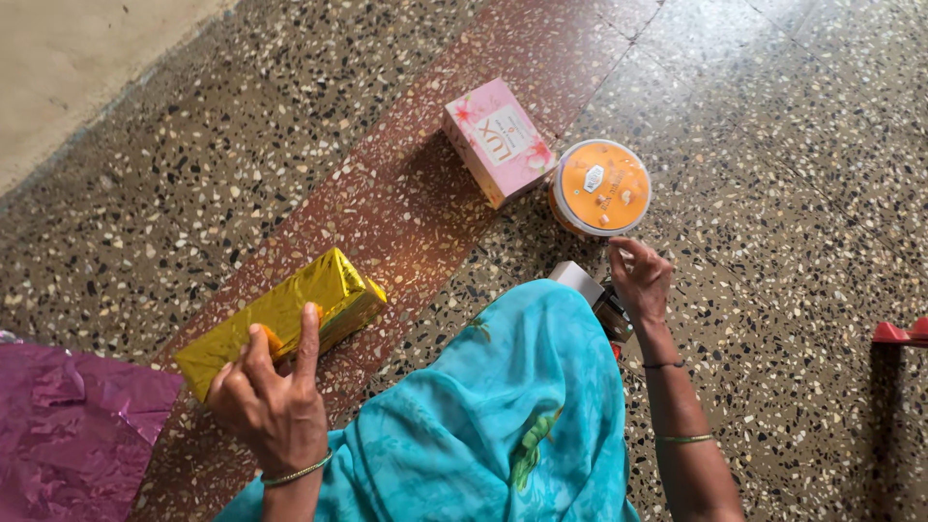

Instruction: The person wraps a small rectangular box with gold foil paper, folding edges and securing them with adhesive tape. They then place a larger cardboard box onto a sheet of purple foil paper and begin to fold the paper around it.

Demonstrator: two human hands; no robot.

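My left hand (271,391) rests on the near end of a long box wrapped in shiny gold foil (290,309) that lies on the speckled floor; the fingers press on its top. My right hand (638,280) reaches past my knee, covered in turquoise cloth (512,406), with fingers curled near a small white and dark object (592,290) partly hidden behind the cloth. Whether the hand grips it I cannot tell. Just beyond the right hand stands a round orange-lidded tub (599,188), and beside it a pink soap box (498,140).
Crumpled pink foil paper (68,425) lies at the lower left. A red object (904,333) pokes in at the right edge. A pale wall base (77,58) runs along the upper left. The floor is terrazzo with a reddish-brown band (406,203).
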